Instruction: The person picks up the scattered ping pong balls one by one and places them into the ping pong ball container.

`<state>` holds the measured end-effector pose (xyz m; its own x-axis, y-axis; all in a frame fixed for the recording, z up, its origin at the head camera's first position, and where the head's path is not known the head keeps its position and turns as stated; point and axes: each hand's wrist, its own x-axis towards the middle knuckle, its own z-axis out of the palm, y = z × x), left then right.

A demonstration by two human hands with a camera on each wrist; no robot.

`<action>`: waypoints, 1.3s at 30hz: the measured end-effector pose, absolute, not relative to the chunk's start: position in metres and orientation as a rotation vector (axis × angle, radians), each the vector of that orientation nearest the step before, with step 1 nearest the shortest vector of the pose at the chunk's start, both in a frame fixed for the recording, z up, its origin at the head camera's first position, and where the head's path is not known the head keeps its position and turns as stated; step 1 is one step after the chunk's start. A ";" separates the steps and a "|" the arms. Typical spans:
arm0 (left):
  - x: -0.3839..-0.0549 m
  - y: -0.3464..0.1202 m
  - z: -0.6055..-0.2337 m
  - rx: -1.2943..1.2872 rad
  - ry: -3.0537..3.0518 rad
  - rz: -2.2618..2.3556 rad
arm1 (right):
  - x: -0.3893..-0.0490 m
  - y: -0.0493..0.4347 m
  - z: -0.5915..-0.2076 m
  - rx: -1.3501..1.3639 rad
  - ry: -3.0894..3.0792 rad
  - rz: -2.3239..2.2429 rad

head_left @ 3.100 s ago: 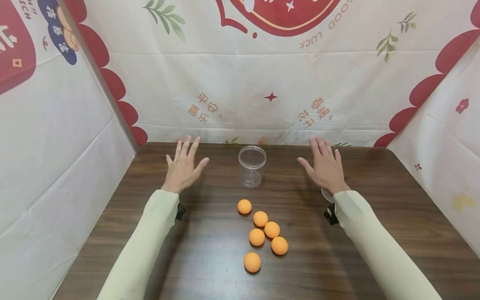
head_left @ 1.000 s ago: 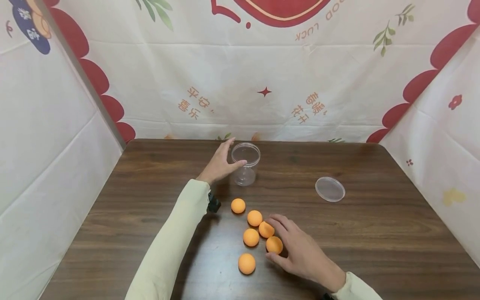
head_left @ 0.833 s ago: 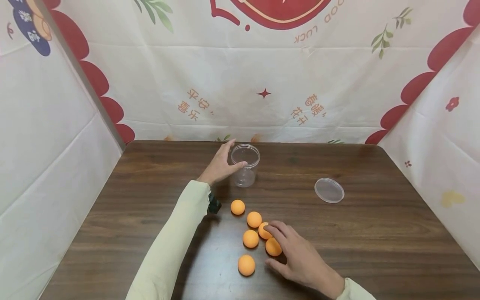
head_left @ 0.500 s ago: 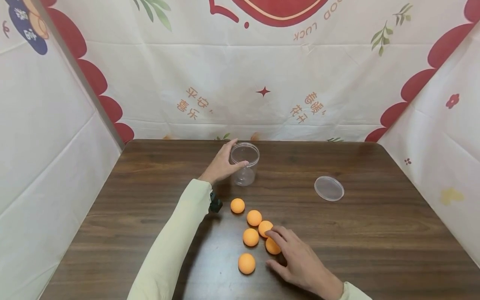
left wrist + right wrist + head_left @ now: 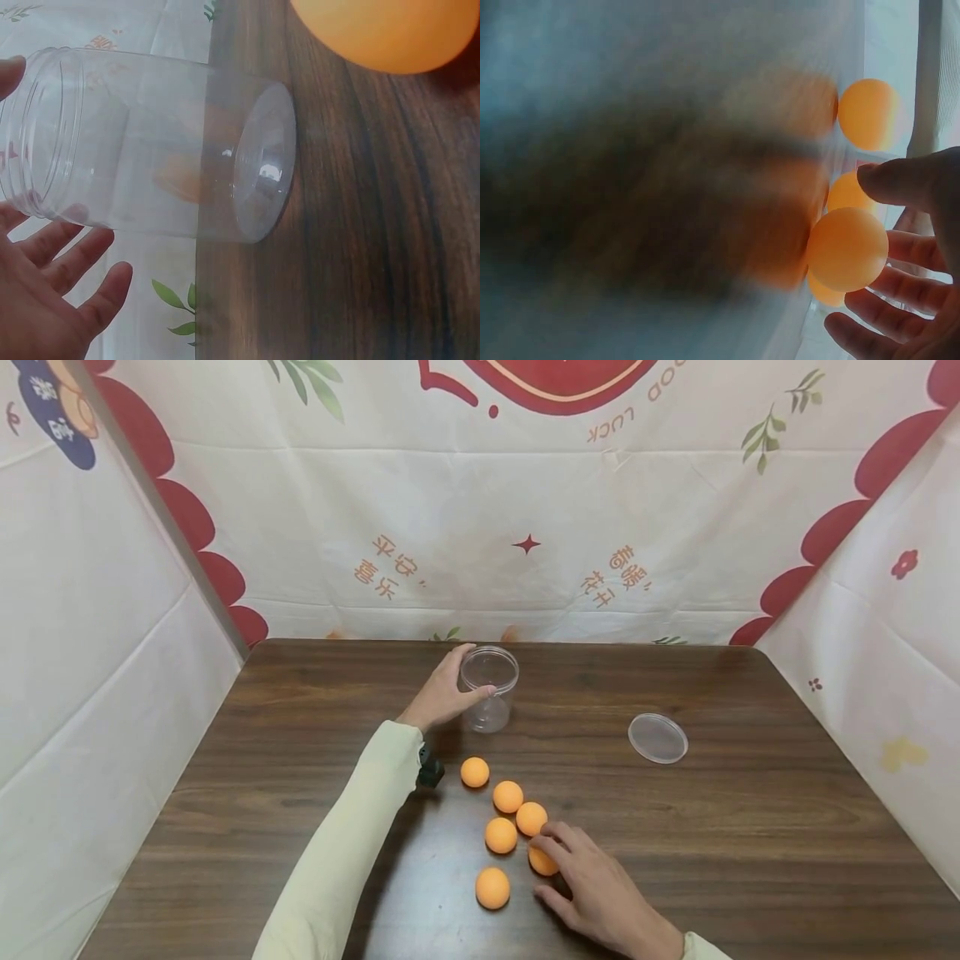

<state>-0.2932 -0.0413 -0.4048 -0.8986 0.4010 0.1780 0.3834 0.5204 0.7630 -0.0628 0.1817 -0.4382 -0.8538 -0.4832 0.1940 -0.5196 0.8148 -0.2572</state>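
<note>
My left hand (image 5: 442,693) curls round the neck of a clear plastic jar (image 5: 487,718), thumb in front and fingers behind. The jar stands upright without its lid; in the left wrist view its threaded rim lies between thumb and fingers. My right hand (image 5: 600,889) is over an orange ping-pong ball (image 5: 542,862), its fingertips covering part of it. In the right wrist view this ball (image 5: 847,249) sits between the spread thumb and fingers, the thumb apart from it. Several more orange balls, such as the front ball (image 5: 492,888), rest on the table nearby.
A clear round lid (image 5: 657,738) lies flat on the brown wooden table (image 5: 750,827), to the right of the jar. White printed cloth (image 5: 450,493) hangs behind the table and along both sides.
From a spread pose, my left hand has reached the jar and closed on its rim. My right hand has come down to the balls, uncovering the lid; one ball has shifted slightly.
</note>
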 end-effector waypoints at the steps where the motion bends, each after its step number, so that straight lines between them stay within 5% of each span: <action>1: -0.293 -0.042 -0.405 0.698 2.720 1.356 | -0.062 0.182 -0.438 0.799 -2.881 0.456; 39: -0.283 -0.041 -0.410 0.720 2.640 1.445 | -0.060 0.178 -0.433 0.810 -2.930 0.408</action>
